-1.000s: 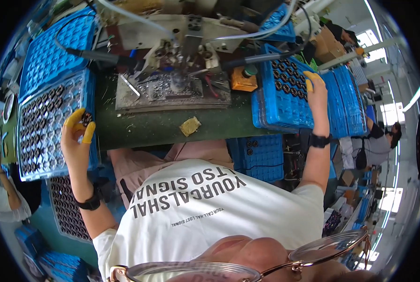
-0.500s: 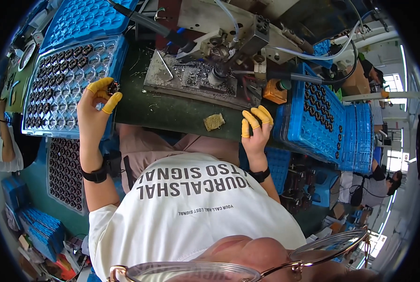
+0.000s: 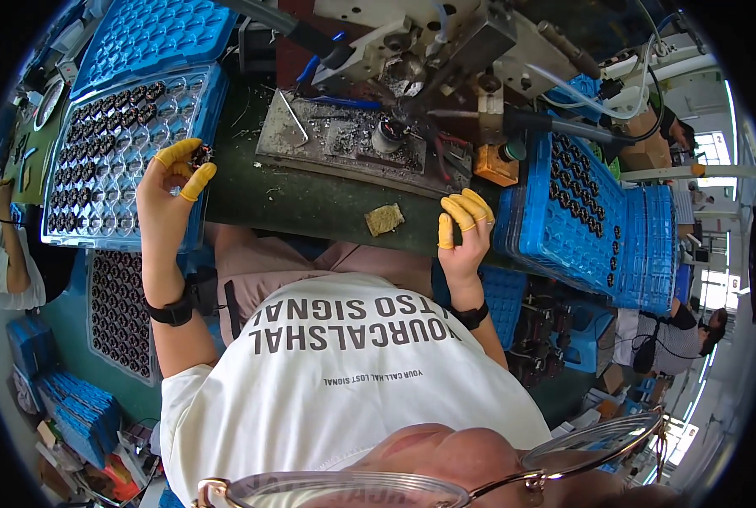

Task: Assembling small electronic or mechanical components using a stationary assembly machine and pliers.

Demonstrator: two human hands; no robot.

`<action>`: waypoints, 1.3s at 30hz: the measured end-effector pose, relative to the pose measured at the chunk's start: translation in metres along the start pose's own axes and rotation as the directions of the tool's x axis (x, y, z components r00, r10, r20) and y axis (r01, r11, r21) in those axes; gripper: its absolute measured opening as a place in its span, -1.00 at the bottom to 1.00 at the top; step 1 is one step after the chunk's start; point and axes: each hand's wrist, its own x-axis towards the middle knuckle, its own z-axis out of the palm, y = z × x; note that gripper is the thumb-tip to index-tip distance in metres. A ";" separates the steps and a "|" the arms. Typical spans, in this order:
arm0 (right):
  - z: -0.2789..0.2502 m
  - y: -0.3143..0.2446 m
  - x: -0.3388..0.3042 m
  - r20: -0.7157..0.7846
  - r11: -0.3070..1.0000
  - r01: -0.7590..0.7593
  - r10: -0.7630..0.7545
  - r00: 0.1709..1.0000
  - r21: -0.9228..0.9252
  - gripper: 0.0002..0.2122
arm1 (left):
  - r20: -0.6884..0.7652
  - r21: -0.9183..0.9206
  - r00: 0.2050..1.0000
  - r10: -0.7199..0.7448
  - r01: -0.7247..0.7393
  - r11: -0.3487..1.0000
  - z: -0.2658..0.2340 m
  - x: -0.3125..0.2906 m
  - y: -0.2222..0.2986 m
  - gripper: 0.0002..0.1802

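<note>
My left hand [image 3: 168, 190], with yellow finger covers, pinches a small dark round part [image 3: 201, 156] between thumb and fingertips. The part is held upright beside the right edge of a clear tray [image 3: 193, 97] with rows of similar parts; most of its face is hidden by my fingers. My right hand [image 3: 464, 235] rests at the bench's front edge with nothing in it, its covered fingers raised and the thumb apart. Ahead stands a machine with a short metal post [image 3: 388, 138] on a base plate [image 3: 278, 138] strewn with metal chips. Something dark sits in the post's top.
A yellowish sponge block [image 3: 384, 220] lies near the bench's front edge. On the plate are a hex key [image 3: 294, 117], blue-handled pliers [image 3: 344, 102] and red-handled pliers [image 3: 439, 158]. An orange box [image 3: 496, 167] stands beside a blue tray [image 3: 555, 233] of parts.
The machine's upper head has lifted away from the post, baring its top and the blue-handled pliers behind. My left hand has barely shifted, still pinching the part; my right stays nearly in place.
</note>
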 end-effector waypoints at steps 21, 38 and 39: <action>0.018 -0.015 0.075 0.070 0.807 -0.272 0.278 0.958 0.524 -0.64 | 0.067 0.419 0.988 0.138 -0.153 0.895 0.016 0.003 0.026 -0.58; 0.005 -0.001 -0.009 -0.083 0.992 -0.044 0.054 0.995 0.116 -0.60 | 0.291 -0.021 0.868 0.401 -0.414 0.910 0.153 0.036 0.082 -0.55; 0.004 -0.001 -0.009 -0.075 0.993 -0.030 0.038 0.996 0.111 -0.60 | 0.274 -0.053 0.855 0.440 -0.444 0.894 0.154 0.035 0.081 -0.56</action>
